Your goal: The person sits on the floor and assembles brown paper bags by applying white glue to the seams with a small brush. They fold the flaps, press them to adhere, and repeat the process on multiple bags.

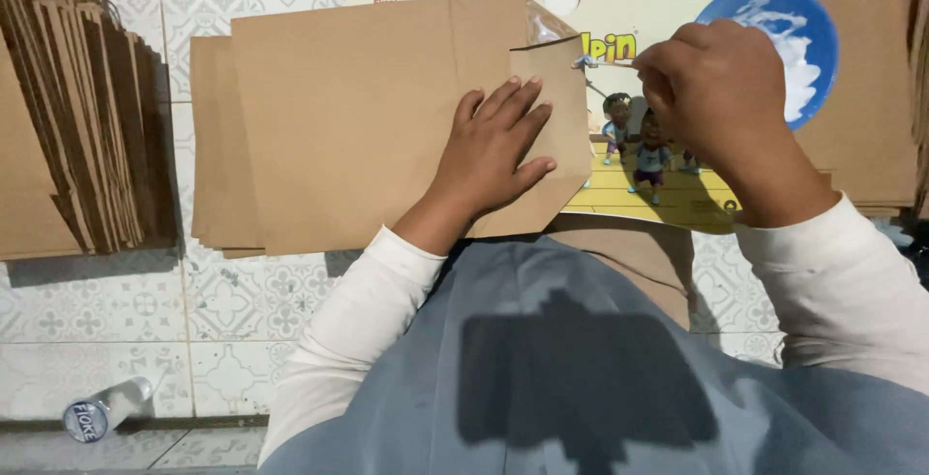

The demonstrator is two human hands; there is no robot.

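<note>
My left hand (498,141) lies flat, fingers spread, on a brown paper sheet (368,117) with a folded flap at its right end. My right hand (721,98) is closed around a thin brush (605,62) whose tip touches the flap's upper right corner. The sheet tops a small stack of similar brown sheets (208,146) and partly covers a colourful cartoon board (668,190). A blue bowl of white paste (789,40) sits just beyond my right hand.
A tall pile of folded brown paper bags (68,127) leans at the left. More brown sheets (871,98) lie at the right edge. A plastic bottle (102,409) lies on the patterned tile floor (145,311) at lower left.
</note>
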